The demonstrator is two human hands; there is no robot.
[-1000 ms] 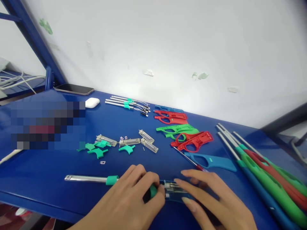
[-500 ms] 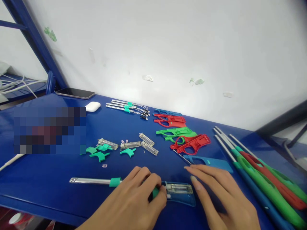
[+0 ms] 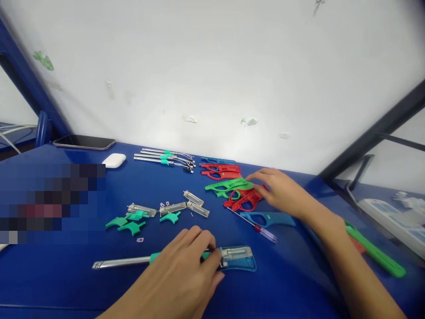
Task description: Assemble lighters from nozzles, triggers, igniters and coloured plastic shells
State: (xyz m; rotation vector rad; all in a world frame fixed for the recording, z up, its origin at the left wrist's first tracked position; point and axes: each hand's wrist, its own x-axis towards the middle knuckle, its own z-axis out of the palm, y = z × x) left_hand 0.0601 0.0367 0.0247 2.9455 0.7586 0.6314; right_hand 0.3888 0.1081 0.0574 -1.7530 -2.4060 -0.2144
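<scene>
My left hand (image 3: 186, 266) is closed around a partly assembled long-nosed lighter (image 3: 241, 261) near the front of the table. Its metal tube (image 3: 121, 262) points left, and a clear fuel tank (image 3: 236, 253) lies in the blue half shell at right. The fingers hide the middle of it. My right hand (image 3: 277, 190) reaches over the back right, thumb and fingers apart, at the ends of the green half shells (image 3: 226, 185) and red half shells (image 3: 247, 199). Whether its fingertips touch them, I cannot tell. Below it lie a blue half shell (image 3: 282, 219) and a screwdriver (image 3: 265, 233).
Several clear fuel tanks (image 3: 198, 208) and green triggers (image 3: 133, 227) lie at left of centre. Behind them are metal tubes with wires (image 3: 152, 161), an earbud case (image 3: 114, 161) and a phone (image 3: 84, 141). Whole lighters (image 3: 376, 252) lie at right, partly behind my right arm.
My right hand has moved from beside the lighter up to the coloured half shells, uncovering the screwdriver's handle. My left hand keeps its hold. The view has turned to the right.
</scene>
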